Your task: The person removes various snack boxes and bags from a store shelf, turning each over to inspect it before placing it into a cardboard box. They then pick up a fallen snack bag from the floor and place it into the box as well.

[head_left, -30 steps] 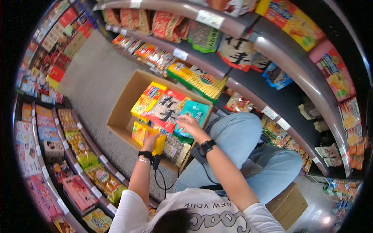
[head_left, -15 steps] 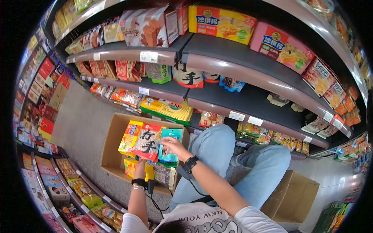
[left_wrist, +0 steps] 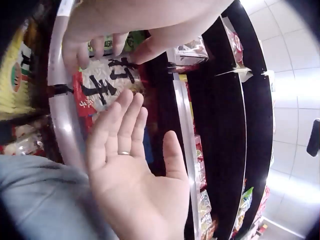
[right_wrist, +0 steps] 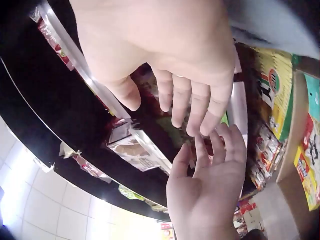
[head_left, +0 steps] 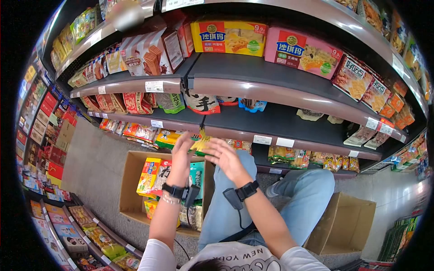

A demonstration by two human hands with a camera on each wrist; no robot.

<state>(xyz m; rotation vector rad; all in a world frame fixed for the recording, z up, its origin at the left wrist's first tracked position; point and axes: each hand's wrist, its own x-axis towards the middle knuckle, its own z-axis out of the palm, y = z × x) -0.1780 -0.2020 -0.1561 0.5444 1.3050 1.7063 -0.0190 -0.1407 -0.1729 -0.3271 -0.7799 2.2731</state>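
Both hands are raised in front of the lower shelves, empty, with fingers fairly straight and spread. My left hand [head_left: 181, 156] is above the cardboard box [head_left: 128, 183], and my right hand [head_left: 227, 158] is beside it, over the knee. In the left wrist view the palm of the right hand [left_wrist: 140, 185], with a ring, faces the left hand [left_wrist: 135, 30]. A red-and-white bag with black lettering [left_wrist: 107, 82] stands on the shelf behind them. Inside the box lie a yellow snack box [head_left: 148, 177], a teal bag [head_left: 196, 170] and other packs, partly hidden by the left arm.
Shelves [head_left: 235, 86] curve across the front, holding a yellow snack box [head_left: 228, 38], a pink one [head_left: 300, 52] and bagged snacks. A second cardboard box [head_left: 346, 221] stands to the right of the bent legs [head_left: 298, 194]. Another stocked shelf [head_left: 90, 230] is at lower left.
The left hand has let go of a yellow pack in the box and risen. The right hand has left the teal bag and moved up and right. The head view has tilted up toward the shelves.
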